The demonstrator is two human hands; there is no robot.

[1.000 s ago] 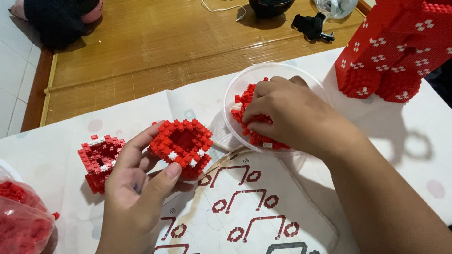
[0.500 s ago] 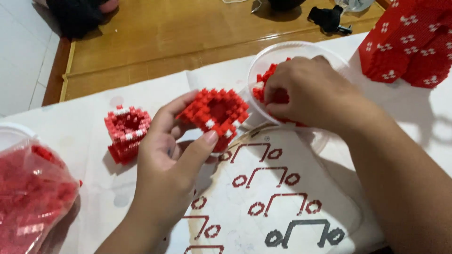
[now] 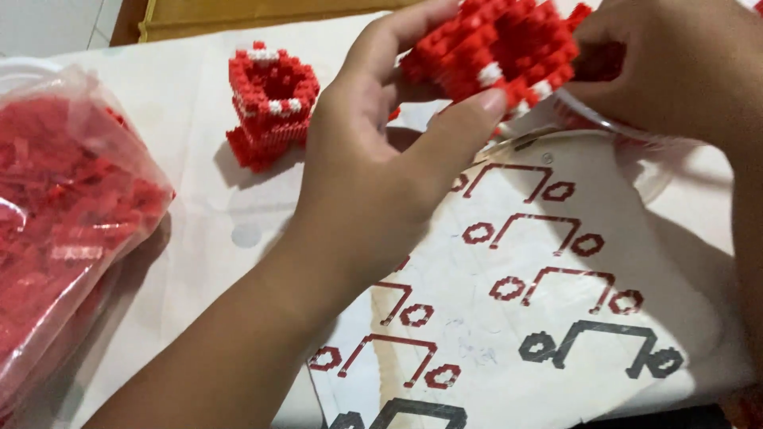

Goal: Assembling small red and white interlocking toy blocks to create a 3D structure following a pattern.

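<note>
While left hand (image 3: 373, 151) pinches red brick piece (image 3: 501, 52) | right hand (image 3: 675, 63) grips its edge | bag (image 3: 63, 222) crowds left.

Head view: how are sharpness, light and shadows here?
Head view: even, soft indoor light; the left hand and its forearm throw a soft shadow onto the pale table cover; mild glare on the clear plastic bag of red bricks; the red-and-white brick assembly and the right hand are cut off at the top edge; slight softness overall.

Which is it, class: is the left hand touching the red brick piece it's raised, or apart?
Touching. The head view shows the left hand with thumb and fingers pressed around the red brick piece.
</note>
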